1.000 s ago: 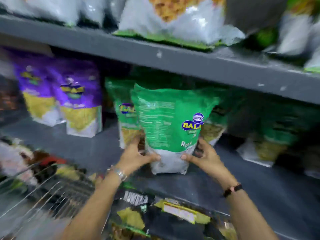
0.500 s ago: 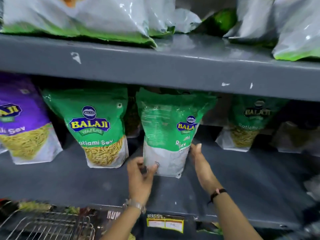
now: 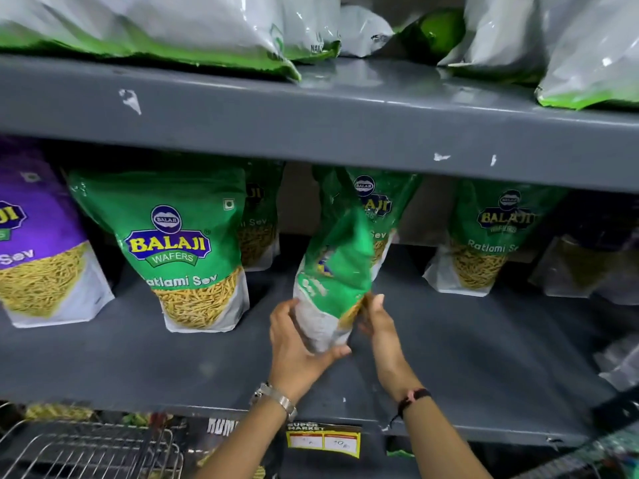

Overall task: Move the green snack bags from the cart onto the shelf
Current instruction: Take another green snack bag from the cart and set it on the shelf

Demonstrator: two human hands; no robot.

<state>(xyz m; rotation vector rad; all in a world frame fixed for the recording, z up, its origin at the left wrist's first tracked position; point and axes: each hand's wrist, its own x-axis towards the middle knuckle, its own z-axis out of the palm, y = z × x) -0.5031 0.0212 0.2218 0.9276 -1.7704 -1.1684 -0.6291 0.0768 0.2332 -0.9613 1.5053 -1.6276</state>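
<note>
A green snack bag [image 3: 337, 267] stands edge-on at the middle of the grey shelf [image 3: 138, 357], twisted so its side faces me. My left hand [image 3: 297, 344] cups its white bottom from the left and below. My right hand [image 3: 378, 321] presses its lower right edge. Another green bag [image 3: 378, 205] stands right behind it. More green bags stand upright on the same shelf: a large one [image 3: 176, 243] to the left, one [image 3: 259, 216] behind that, and one [image 3: 491, 233] to the right. The wire cart [image 3: 86, 447] shows at the bottom left.
A purple snack bag [image 3: 38, 243] stands at the shelf's far left. Pale bags with green edges [image 3: 155, 32] fill the upper shelf [image 3: 345, 122], which overhangs low. A yellow price tag [image 3: 323, 440] sits on the shelf front. Dim bags [image 3: 587, 267] stand at the far right.
The held bag has turned from facing me to edge-on, and my left hand has closed under its bottom. The view has shifted slightly left and closer.
</note>
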